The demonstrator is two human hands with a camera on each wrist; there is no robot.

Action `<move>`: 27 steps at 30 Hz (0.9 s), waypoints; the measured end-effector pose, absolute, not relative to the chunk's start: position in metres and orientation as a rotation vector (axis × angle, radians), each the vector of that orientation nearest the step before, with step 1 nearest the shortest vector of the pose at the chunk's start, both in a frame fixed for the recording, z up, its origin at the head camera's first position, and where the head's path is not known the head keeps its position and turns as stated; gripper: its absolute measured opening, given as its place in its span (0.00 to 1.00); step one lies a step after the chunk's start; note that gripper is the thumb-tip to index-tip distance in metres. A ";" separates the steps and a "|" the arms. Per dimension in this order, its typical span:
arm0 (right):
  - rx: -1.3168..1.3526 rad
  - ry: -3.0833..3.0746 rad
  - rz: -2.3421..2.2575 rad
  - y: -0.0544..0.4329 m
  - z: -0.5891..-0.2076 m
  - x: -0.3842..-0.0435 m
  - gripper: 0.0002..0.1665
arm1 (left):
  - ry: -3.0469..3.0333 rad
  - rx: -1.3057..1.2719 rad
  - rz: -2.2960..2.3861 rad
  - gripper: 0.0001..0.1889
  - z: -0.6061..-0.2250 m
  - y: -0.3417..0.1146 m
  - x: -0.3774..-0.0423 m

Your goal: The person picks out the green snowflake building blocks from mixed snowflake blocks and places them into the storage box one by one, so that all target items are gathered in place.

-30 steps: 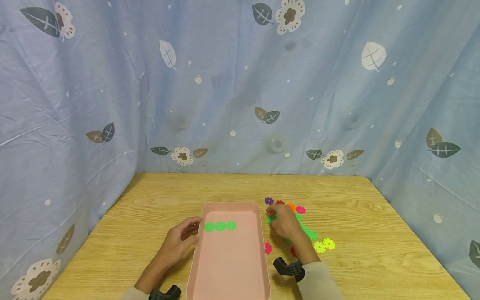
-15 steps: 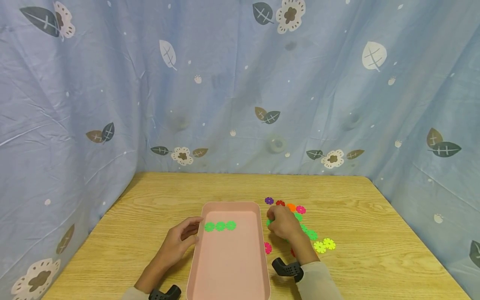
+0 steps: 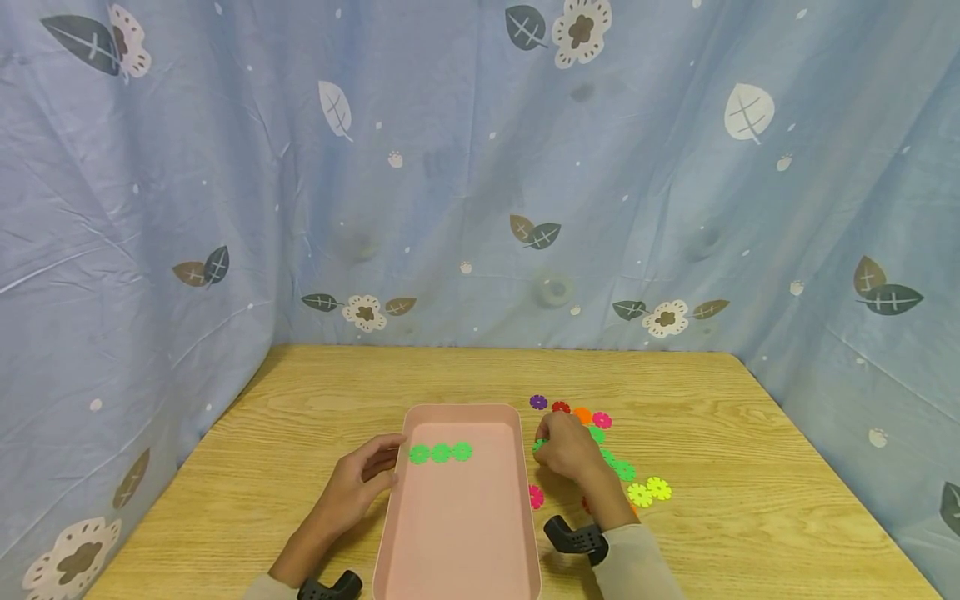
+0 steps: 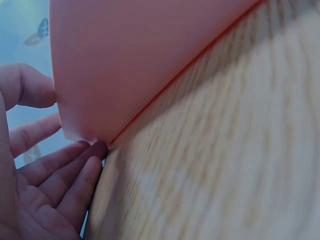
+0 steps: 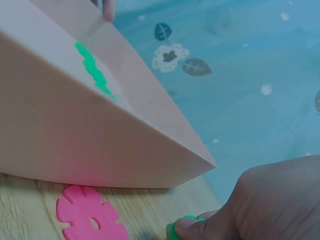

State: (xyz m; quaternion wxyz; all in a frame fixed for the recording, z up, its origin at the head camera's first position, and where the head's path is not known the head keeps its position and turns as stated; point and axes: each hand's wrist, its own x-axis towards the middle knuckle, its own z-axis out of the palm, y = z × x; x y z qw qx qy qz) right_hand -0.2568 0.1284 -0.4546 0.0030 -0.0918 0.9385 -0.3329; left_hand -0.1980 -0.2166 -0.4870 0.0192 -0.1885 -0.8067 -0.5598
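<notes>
A pink rectangular tray point(image 3: 465, 533) lies on the table, with a row of three green snowflake discs point(image 3: 441, 452) near its far end. My left hand point(image 3: 352, 483) touches the tray's left outer wall with loosely bent fingers. In the left wrist view, its fingertips point(image 4: 100, 150) meet the wall near the table. To the right of the tray, my right hand point(image 3: 573, 454) is low over the pile of discs. It pinches a green snowflake disc point(image 5: 172, 233) between thumb and finger, partly hidden by the thumb.
Around the right hand lie a purple disc point(image 3: 538, 402), a dark red disc point(image 3: 561, 407), an orange disc point(image 3: 583, 416), other green discs point(image 3: 623, 471) and yellow discs point(image 3: 649, 492). A pink disc point(image 5: 92, 217) sits close to the tray's right wall. A patterned curtain point(image 3: 480, 208) surrounds the table.
My right hand has drawn slightly back, and its fingers have closed in on the green disc. The left hand and the tray stay where they were.
</notes>
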 end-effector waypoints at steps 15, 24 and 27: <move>-0.371 2.931 -1.243 0.125 -0.442 -0.256 0.03 | -2.487 -0.596 -1.715 0.25 -0.487 -0.217 -0.198; -0.357 2.933 -1.373 0.120 -0.435 -0.253 0.06 | -2.493 -0.590 -1.723 0.26 -0.489 -0.218 -0.199; -0.367 2.924 -1.435 0.118 -0.433 -0.253 0.07 | -2.496 -0.593 -1.728 0.26 -0.489 -0.218 -0.199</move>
